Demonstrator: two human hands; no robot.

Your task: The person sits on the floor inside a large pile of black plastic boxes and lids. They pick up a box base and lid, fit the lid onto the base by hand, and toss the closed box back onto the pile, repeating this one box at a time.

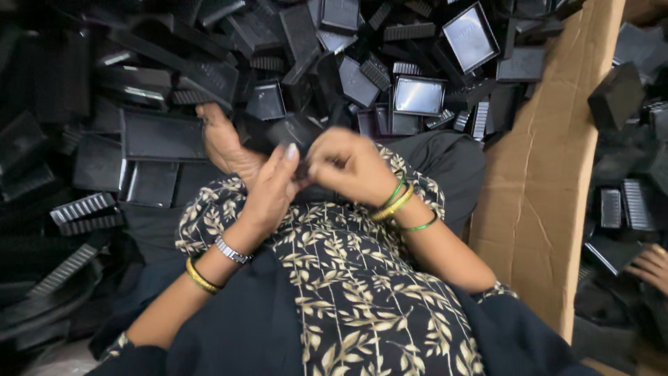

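Note:
My left hand (273, 186) and my right hand (348, 163) meet in front of me over my lap, both closed on one small black plastic part (304, 169), mostly hidden between the fingers. My bare foot (221, 143) lies just beyond the hands. A heap of black plastic trays and ribbed pieces (292, 63) surrounds the foot and hands. I wear yellow and green bangles and a metal watch.
A brown cardboard sheet (550, 181) stands on edge at the right, splitting off another pile of black parts (626, 139). Another person's hand (650, 267) rests at the far right edge. Ribbed black strips (80, 209) lie at the left.

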